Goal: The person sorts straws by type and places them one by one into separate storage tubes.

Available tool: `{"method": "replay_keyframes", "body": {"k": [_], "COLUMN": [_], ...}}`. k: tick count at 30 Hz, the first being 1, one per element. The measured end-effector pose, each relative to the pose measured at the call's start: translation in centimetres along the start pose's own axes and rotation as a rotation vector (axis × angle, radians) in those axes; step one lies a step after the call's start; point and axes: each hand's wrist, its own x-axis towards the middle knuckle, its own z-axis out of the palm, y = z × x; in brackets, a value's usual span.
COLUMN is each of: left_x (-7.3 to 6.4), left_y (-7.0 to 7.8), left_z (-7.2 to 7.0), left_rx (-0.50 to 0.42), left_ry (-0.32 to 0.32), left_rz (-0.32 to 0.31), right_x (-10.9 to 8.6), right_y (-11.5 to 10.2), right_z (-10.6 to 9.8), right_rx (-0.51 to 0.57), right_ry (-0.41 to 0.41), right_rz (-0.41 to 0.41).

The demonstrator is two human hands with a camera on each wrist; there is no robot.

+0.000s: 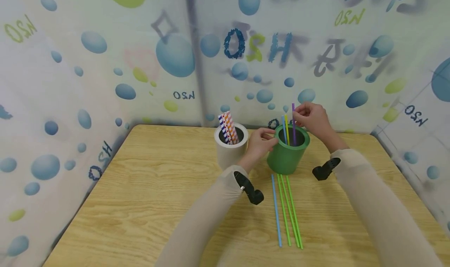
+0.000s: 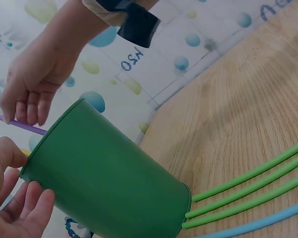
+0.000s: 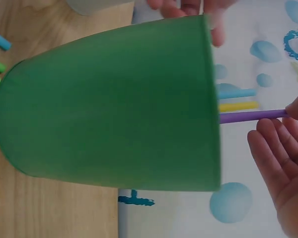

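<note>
A green cup (image 1: 287, 159) stands on the table with a blue straw (image 1: 283, 128), a yellow straw (image 1: 287, 130) and a purple straw (image 1: 293, 132) upright in it. My right hand (image 1: 312, 118) pinches the purple straw near its top, its lower part inside the cup. At the cup's left rim, my left hand (image 1: 259, 143) holds the edge between thumb and fingers. The right wrist view shows the purple straw (image 3: 251, 116) running from the rim to my fingertips. In front of the cup lie a blue straw (image 1: 276, 212) and three green straws (image 1: 289, 212).
Left of the green cup stands a white cup (image 1: 230, 157) holding several patterned paper straws (image 1: 227, 127), close behind my left hand. A patterned curtain (image 1: 158, 83) hangs at the table's back edge. The wooden table (image 1: 147, 189) stretches away to the left.
</note>
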Motion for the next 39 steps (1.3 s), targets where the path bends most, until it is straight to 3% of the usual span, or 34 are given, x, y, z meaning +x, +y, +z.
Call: {"method": "replay_keyframes", "body": {"k": [15,24,39], "left_x": [-0.2,-0.1,-0.3], "left_y": [0.0,0.0,0.3], "left_z": [0.0,-0.1,-0.1], "left_rx": [-0.022,-0.017,-0.009], "left_ry": [0.004,-0.001,-0.007], "left_rz": [-0.007,-0.002,0.002], "right_x": [-0.3,0.0,-0.1], "right_y": [2.0,1.9,1.6], "right_z": [0.6,0.8,0.6], "right_rx": [-0.051,-0.063,-0.081], "right_ry": [-0.153,-0.155,-0.161], "right_rz": [0.068,0.098,0.080]}}
